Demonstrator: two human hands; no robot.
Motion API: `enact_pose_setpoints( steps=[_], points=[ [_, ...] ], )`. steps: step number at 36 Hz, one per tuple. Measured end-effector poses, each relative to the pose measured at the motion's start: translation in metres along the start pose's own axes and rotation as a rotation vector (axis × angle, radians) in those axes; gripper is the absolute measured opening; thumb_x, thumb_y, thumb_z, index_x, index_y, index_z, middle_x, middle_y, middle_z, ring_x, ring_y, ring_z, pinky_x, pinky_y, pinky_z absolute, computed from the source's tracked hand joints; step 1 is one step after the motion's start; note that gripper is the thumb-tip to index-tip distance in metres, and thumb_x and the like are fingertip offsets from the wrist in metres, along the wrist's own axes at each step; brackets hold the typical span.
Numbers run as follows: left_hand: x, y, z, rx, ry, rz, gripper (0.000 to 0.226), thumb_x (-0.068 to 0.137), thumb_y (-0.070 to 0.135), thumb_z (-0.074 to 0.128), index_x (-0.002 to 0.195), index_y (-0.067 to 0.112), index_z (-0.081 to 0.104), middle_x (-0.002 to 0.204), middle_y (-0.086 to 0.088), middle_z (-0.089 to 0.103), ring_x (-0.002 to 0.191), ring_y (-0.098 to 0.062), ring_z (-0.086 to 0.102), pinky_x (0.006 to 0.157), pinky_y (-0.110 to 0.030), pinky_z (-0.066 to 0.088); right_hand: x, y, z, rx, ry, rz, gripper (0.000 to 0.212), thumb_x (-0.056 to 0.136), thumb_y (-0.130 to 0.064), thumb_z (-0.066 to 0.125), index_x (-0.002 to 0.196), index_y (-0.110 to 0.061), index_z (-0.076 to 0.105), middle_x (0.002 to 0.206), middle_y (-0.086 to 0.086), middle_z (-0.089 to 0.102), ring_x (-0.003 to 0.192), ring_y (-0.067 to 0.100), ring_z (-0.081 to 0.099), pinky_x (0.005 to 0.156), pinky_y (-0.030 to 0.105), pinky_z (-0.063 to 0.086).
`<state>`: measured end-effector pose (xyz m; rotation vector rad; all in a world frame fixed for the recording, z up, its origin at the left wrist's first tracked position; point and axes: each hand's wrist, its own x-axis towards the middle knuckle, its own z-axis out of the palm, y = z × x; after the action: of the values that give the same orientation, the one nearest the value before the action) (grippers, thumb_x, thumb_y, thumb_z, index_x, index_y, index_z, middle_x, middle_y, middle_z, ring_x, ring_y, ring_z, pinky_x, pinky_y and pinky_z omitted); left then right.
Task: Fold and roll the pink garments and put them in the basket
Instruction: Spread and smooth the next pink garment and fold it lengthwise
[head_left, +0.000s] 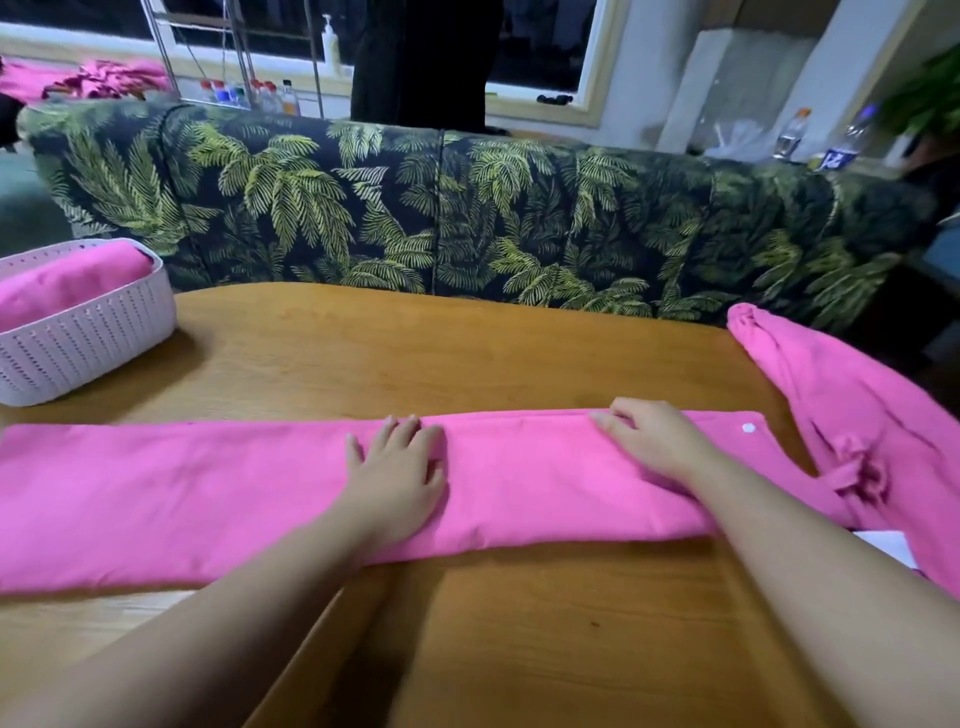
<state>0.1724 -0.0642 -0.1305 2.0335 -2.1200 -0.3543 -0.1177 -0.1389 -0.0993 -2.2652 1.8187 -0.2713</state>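
A pink garment (208, 493), folded into a long flat strip, lies across the wooden table (415, 353) from left to right. My left hand (397, 478) presses flat on its middle with straight fingers. My right hand (652, 436) rests palm-down on the strip's right part, fingertips at the far edge. A pale lilac basket (88, 343) stands at the table's left end with a rolled pink garment (67, 283) inside. Another pink garment (852, 415) lies crumpled at the right edge of the table.
A sofa with a palm-leaf print (467, 218) runs along the table's far side. More pink cloth (88, 78) lies far back left. Bottles (789, 135) stand on a ledge at the back right. A person in dark clothes (426, 62) stands behind the sofa.
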Motion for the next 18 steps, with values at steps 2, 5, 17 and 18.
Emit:
enact_pose_setpoints(
  steps=[2,5,17,18],
  points=[
    [0.013,0.009,0.004,-0.015,0.069,0.050,0.045,0.098,0.039,0.031,0.140,0.026,0.040,0.145,-0.001,0.039,0.136,-0.019,0.030,0.111,-0.049,0.017,-0.006,0.015,0.000,0.114,0.028,0.033,0.035,0.098,-0.044,0.044,0.068,-0.025,0.049,0.074,-0.004,0.059,0.075,0.018,0.055,0.067,0.035,0.040],
    [0.030,0.012,0.003,-0.008,0.141,0.043,0.057,0.089,0.054,0.019,0.125,0.027,0.056,0.124,-0.001,0.053,0.121,-0.024,0.043,0.102,-0.040,0.026,-0.010,0.034,0.000,0.237,0.062,0.078,0.029,0.099,-0.026,0.043,0.072,-0.027,0.053,0.085,0.001,0.057,0.086,0.022,0.054,0.083,0.038,0.041],
    [0.062,-0.007,0.002,0.023,0.155,0.092,0.060,0.069,0.074,0.002,0.067,0.027,0.040,0.085,0.006,0.055,0.099,-0.023,0.053,0.082,-0.037,0.032,0.000,0.065,-0.004,-0.108,-0.005,0.078,0.028,0.099,-0.034,0.045,0.075,-0.022,0.039,0.092,0.001,0.051,0.099,0.023,0.045,0.090,0.040,0.037],
    [0.063,-0.011,0.002,0.016,0.159,0.126,0.057,0.070,0.073,0.005,0.064,0.028,0.038,0.080,0.006,0.051,0.097,-0.024,0.054,0.081,-0.037,0.035,0.000,0.067,-0.003,-0.072,0.032,0.093,0.027,0.100,-0.032,0.045,0.076,-0.019,0.040,0.091,0.004,0.052,0.099,0.026,0.047,0.086,0.039,0.037]
  ],
)
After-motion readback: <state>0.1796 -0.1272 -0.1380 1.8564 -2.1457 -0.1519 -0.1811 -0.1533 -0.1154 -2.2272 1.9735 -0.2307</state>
